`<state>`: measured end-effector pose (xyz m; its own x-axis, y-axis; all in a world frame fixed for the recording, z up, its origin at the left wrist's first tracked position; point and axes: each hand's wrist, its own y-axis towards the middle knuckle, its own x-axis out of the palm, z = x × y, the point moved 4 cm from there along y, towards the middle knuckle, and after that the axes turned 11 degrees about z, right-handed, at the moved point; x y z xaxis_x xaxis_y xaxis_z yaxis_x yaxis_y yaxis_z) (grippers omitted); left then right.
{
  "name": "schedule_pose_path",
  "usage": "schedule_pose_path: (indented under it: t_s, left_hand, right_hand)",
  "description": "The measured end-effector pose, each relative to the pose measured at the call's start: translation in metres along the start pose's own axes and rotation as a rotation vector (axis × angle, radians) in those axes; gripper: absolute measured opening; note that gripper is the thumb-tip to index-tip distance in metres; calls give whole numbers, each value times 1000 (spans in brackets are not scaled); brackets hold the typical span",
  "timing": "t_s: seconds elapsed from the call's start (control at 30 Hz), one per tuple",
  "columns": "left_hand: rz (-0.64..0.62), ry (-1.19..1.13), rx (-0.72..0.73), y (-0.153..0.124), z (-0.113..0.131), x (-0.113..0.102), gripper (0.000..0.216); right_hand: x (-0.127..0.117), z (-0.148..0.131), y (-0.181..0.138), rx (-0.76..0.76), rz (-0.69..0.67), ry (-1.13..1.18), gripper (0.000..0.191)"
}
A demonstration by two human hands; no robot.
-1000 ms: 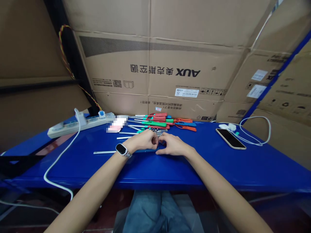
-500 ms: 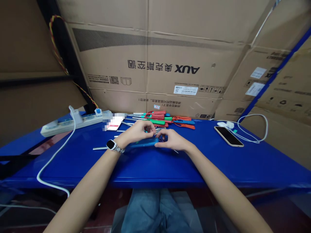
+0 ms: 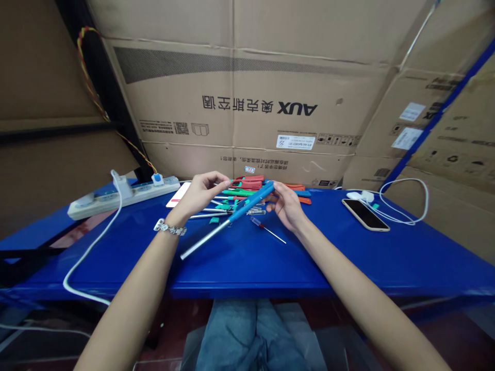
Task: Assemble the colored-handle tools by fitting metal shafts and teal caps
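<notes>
My right hand (image 3: 286, 206) pinches the handle end of a blue long-nosed lighter (image 3: 247, 203), whose silver tube slants down to the left over the table. My left hand (image 3: 209, 188) is raised left of it, thumb and fingertips pressed together by a red lighter (image 3: 247, 182); whatever is between them is hidden. Between my hands lie more long-nosed lighters, among them a green one (image 3: 232, 193). Small green pieces (image 3: 214, 220) and clear parts (image 3: 257, 211) lie close by. A small screwdriver (image 3: 266, 228) with a clear handle rests on the blue table (image 3: 240, 268).
A phone (image 3: 365, 214) and a white cable (image 3: 419, 211) lie at the right. On the left, a power strip (image 3: 104, 200) has a white cord running off the front edge. A white card-like item (image 3: 178, 196) is beside my left hand. Cardboard (image 3: 270, 77) stands behind.
My hands have moved apart. The blue lighter, level between them before, now tilts with its handle end up in my right hand. My left hand has shifted left and up; the screwdriver is uncovered.
</notes>
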<state>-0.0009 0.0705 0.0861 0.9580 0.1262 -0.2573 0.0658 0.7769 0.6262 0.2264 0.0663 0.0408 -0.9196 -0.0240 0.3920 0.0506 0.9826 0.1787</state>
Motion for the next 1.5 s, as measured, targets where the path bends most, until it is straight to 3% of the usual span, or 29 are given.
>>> schedule_pose_path:
  t_s: [0.1, 0.3, 0.47, 0.83, 1.1, 1.27, 1.5]
  left_hand:
    - [-34, -6, 3, -3, -1, 8, 29]
    - [-187, 61, 52, -21, 1, 41, 15]
    - [-146, 122, 130, -26, 7, 49, 4]
    - [-94, 189, 222, -29, 4, 52, 4]
    - [-29, 49, -11, -31, -6, 62, 7]
    - [-34, -29, -107, -31, -11, 65, 10]
    - [-105, 264, 145, -36, 2, 64, 17]
  right_hand:
    - [0, 3, -1, 40, 11, -13, 46]
    - [14, 24, -14, 199, -94, -132, 47]
    - [19, 31, -17, 229, -100, -133, 49]
    - [20, 35, -18, 203, -110, -160, 50]
    - [21, 31, -16, 75, -73, -191, 44]
    - [22, 32, -16, 83, -57, -179, 45]
    - [22, 36, -16, 139, -55, -109, 48]
